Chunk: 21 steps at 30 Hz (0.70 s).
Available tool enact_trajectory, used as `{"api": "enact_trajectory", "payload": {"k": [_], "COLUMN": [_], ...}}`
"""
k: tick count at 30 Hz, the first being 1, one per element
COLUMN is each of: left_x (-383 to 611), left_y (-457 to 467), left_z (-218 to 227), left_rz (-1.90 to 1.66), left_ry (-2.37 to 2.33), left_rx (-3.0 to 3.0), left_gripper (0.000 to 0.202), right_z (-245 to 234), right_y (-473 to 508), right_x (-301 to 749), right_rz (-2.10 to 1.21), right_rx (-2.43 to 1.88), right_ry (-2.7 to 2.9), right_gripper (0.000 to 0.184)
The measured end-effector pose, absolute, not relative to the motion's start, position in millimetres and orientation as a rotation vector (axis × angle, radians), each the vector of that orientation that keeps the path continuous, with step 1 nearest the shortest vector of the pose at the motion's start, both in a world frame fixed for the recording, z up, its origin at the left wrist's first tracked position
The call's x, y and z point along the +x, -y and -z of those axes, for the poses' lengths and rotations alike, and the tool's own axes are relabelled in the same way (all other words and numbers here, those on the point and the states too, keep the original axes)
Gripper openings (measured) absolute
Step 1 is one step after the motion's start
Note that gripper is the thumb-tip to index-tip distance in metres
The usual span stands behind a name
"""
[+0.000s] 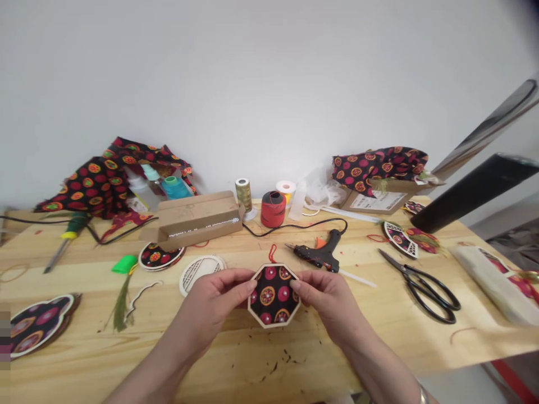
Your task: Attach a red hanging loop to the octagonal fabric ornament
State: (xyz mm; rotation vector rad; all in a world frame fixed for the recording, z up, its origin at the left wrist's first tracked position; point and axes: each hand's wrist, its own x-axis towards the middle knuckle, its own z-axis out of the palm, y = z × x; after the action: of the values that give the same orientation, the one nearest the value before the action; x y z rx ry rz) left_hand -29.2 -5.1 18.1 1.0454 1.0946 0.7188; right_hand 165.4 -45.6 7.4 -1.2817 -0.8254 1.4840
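Between my two hands is an octagonal ornament (274,296), dark patterned fabric framed by a pale wooden rim, with a red cord loop (273,253) at its top. My left hand (225,294) pinches its left edge between thumb and fingers. On the opposite edge, my right hand (322,292) grips it the same way. The fingertips behind the ornament are hidden. Just beyond my right hand lies a black glue gun (322,253) with a white glue stick (357,278) at its back. A pale round wooden cutout (202,272) lies beside my left hand.
Black-handled scissors (425,289) lie on the right. A screwdriver (65,244), a green tassel (123,297) and a cloud-shaped fabric piece (40,325) lie on the left. Along the back stand a cardboard box (202,219), thread spools (273,209) and a fabric-topped carton (373,196).
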Motion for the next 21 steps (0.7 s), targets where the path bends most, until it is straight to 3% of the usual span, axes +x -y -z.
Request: {"api": "enact_trajectory", "payload": {"k": [11,15,21], "left_x": [-20,-17,-15], "left_y": [22,26,34], "left_z": [-25,-24,-19], "left_rz": [-0.72,-0.665,-0.771], "left_ry": [-0.958,-0.896,-0.869], "left_rx": [0.795,0.81,0.926], "left_gripper": [0.019,0.038,0.09], "right_z": [-9,-8,-10], "right_y": [47,49,50], "right_x": [168,169,170], "right_rz": [-1.48,-1.47,-1.459], "right_rx": [-1.265,-1.275,-1.287], "right_ry": [0.869,0.866,0.834], "right_gripper": [0.024,0.026,0.027]}}
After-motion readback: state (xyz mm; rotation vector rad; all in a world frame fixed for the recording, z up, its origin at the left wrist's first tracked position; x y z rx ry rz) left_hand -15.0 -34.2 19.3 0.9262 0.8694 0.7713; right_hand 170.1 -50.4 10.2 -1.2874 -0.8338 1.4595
